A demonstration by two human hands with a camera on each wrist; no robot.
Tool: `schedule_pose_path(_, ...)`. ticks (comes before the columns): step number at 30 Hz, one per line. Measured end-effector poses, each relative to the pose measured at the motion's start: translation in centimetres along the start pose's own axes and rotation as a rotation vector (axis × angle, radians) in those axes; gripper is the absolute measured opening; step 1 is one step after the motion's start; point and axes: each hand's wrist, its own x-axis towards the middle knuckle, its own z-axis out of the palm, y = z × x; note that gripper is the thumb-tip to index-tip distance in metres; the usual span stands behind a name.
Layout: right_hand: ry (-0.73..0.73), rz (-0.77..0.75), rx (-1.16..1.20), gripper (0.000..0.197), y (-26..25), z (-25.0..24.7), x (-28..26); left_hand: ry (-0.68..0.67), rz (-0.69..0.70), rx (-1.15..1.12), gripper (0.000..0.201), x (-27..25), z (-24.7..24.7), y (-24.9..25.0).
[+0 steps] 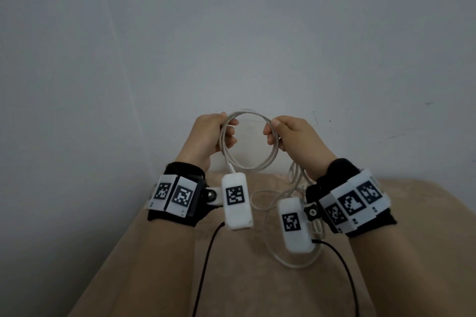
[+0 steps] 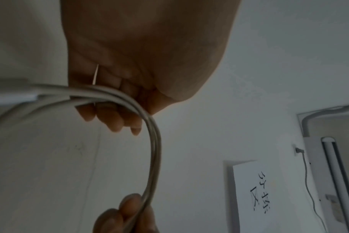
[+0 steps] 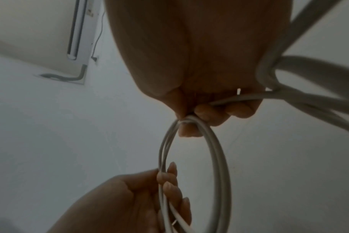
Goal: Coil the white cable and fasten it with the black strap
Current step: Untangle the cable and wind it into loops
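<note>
The white cable (image 1: 257,165) forms a round coil of a few turns held upright in front of the wall. My left hand (image 1: 219,134) grips the coil's left side, fingers curled round the strands (image 2: 127,97). My right hand (image 1: 280,131) pinches the coil's right side between thumb and fingers (image 3: 191,119). The rest of the cable (image 1: 296,260) hangs from the right hand and lies in loose loops on the beige surface. One plug end (image 1: 231,166) dangles below the left hand. No black strap is visible in any view.
A beige cloth-covered surface (image 1: 231,278) lies below my arms, against a plain grey wall (image 1: 231,33). Thin black wires (image 1: 206,265) run from the wrist cameras toward me. An air conditioner (image 2: 329,165) and a paper sign (image 2: 257,193) hang on the wall.
</note>
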Motion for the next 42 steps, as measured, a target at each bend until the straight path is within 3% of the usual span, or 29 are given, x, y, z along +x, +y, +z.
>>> schedule_pose_path(3,-0.076,-0.003,-0.111,0.034,-0.1,0.2,-0.2,-0.054,0.046,0.144,0.030,0.0,0.1,0.0)
schedule_pose_path(8,-0.230,-0.069,-0.304,0.032,-0.3,0.4,-0.5,-0.151,0.117,0.478,0.042,-0.1,0.3,-0.2)
schedule_pose_path(13,-0.259,-0.148,-0.309,0.037,-0.6,0.5,-0.7,-0.228,0.208,0.673,0.049,-0.4,0.9,-0.3)
schedule_pose_path(18,-0.190,-0.092,-0.227,0.017,-0.1,-0.3,-0.5,-0.134,0.254,0.574,0.048,-0.4,0.2,0.1)
schedule_pose_path(23,-0.254,0.094,-0.363,0.038,1.1,-1.8,-0.2,0.094,0.138,0.299,0.045,0.5,-1.8,-0.1)
schedule_pose_path(27,-0.148,0.180,-0.087,0.024,1.6,-3.3,-0.1,0.256,0.077,0.190,0.043,0.9,-3.1,-0.2)
schedule_pose_path(29,-0.025,0.191,-0.012,0.020,1.8,-4.1,-0.1,0.308,0.075,0.142,0.042,0.9,-3.6,-0.1)
schedule_pose_path(33,0.177,0.165,-0.202,0.021,2.7,-4.7,0.0,0.297,0.074,0.078,0.042,0.7,-3.8,0.4)
schedule_pose_path(37,0.110,0.089,-0.522,0.021,2.3,-4.2,-0.1,0.193,0.048,0.075,0.043,0.5,-2.7,0.5)
schedule_pose_path(40,0.124,-0.022,-0.531,0.018,0.5,-4.3,-0.2,0.184,0.040,0.125,0.043,0.5,-2.0,0.5)
schedule_pose_path(42,0.195,-0.079,-0.377,0.020,-1.4,-4.0,-0.5,0.186,0.057,0.144,0.044,0.5,-1.8,0.6)
